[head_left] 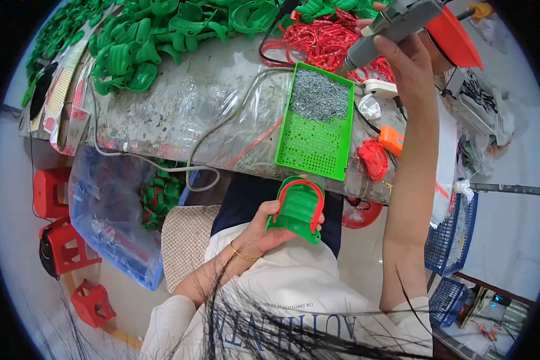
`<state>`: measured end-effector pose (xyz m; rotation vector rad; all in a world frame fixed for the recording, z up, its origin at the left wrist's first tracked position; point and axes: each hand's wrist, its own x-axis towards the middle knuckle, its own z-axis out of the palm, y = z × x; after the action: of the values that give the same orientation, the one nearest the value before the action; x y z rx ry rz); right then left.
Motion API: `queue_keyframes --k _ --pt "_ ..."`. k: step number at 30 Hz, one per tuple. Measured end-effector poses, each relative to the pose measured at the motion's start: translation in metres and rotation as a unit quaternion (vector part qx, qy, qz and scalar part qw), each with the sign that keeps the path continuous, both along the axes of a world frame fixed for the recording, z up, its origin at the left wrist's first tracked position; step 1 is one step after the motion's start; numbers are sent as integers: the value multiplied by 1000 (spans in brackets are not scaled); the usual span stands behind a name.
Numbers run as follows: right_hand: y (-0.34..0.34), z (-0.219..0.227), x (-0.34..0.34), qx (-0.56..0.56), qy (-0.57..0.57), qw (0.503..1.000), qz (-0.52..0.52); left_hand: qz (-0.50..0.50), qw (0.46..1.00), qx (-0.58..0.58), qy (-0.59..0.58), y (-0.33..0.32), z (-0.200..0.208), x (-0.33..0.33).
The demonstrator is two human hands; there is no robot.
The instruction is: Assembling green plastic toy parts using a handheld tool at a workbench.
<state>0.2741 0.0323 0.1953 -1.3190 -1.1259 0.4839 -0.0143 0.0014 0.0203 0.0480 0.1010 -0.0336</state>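
Your left hand (265,231) has the green shell (298,209), thumb on its left side, fingers wrapped under and showing at its right edge. Grip is closed on it. Shell sits in front of your shirt, just off the near edge of the table (174,114), open hollow facing up. A red strap (320,198) arches around its upper rim.

Your right hand (411,63) is up at the far right, closed around a grey power tool (396,31), nose angled down-left near the far right corner of the green tray (312,144). Small metal bits (321,95) fill the tray's far half. Can't tell the tool's height above it.

Handling, my read: shell looks like moulded plastic, so light, fairly stiff, with a bit of flex at the thin lips. Smooth and shiny, so it could slip or twist under push. Not fragile, I'd guess. Hold it low by both side walls, palm under the ribbed back. Keep fingertips off the strap: it looks thin and bendy, likely to shift if pinched.

Tool looks like the heavier item; grip it around the body, clear of the nose.
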Motion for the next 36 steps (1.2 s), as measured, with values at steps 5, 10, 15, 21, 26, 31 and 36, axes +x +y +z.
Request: queue_keyframes --k 5,10,15,21,26,31,36 --pt "-15 -2 4 -47 -19 972 230 -2 1000 16 16 0 3 0" --pt "-44 -6 -59 29 162 914 372 -2 1000 20 20 0 1 1" --pt "-63 -16 -90 6 135 987 88 45 998 -7 32 -3 -1 4" --pt "-54 -77 -114 63 156 971 -168 38 999 -23 29 -6 -7 5" --pt "-45 -109 -114 65 167 969 -172 38 998 -27 30 -4 -12 4" --pt "-38 -123 -112 57 164 967 -185 40 998 -29 41 -3 -14 3" --pt "-34 -130 -111 53 145 969 -194 43 998 -32 37 -2 -19 2"
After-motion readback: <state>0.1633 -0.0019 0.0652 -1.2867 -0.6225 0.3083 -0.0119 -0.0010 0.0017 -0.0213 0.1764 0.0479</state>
